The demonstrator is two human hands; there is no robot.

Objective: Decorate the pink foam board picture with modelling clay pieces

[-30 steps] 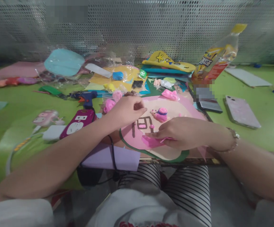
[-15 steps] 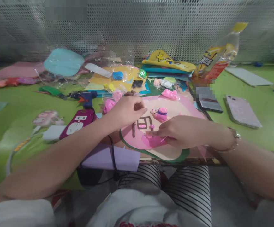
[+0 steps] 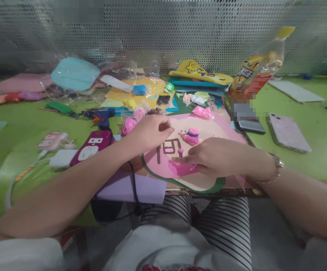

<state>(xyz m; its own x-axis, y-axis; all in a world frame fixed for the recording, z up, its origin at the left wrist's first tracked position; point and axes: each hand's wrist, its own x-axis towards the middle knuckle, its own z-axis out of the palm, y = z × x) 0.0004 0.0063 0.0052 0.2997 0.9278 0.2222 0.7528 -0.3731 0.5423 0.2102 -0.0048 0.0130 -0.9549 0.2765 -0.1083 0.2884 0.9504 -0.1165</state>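
Patch of hot pink (image 3: 182, 168), flat on the near part of a pink and cream cutout (image 3: 220, 130) with a dark green edge. Right hand (image 3: 220, 156) low over the cutout, with the index finger stretched out to the left and its tip on the upper left part of the patch. Other fingers bent under the palm; no telling from this angle between a grip on something and a mere curl. Beaded bracelet (image 3: 278, 167) round the right wrist.

Left hand (image 3: 153, 131) over the left side of the cutout, loosely curled, with a small gap between thumb and index fingertip; impossible to make out any small thing inside the curl, or any contact with the paper beneath.

Between the hands, brown lines (image 3: 171, 140) in a boxy shape, around a small pink piece (image 3: 169, 150). Bright pink dab (image 3: 181, 151) just beyond the right index finger. A little farther off, on the cream area, a snail figure (image 3: 191, 139) with a pink coil over blue.

At the far edge of the cutout, a pink packet (image 3: 202, 112); just beyond the left hand, pink clumps (image 3: 129, 126) in clear film. Beside the left forearm, a magenta socket box (image 3: 91, 146) and, farther back, a blue glue gun (image 3: 105, 116). To the right, on the green table (image 3: 324, 150), a pale phone (image 3: 289, 132) and a leaning bottle (image 3: 258, 71) with a yellow cap.
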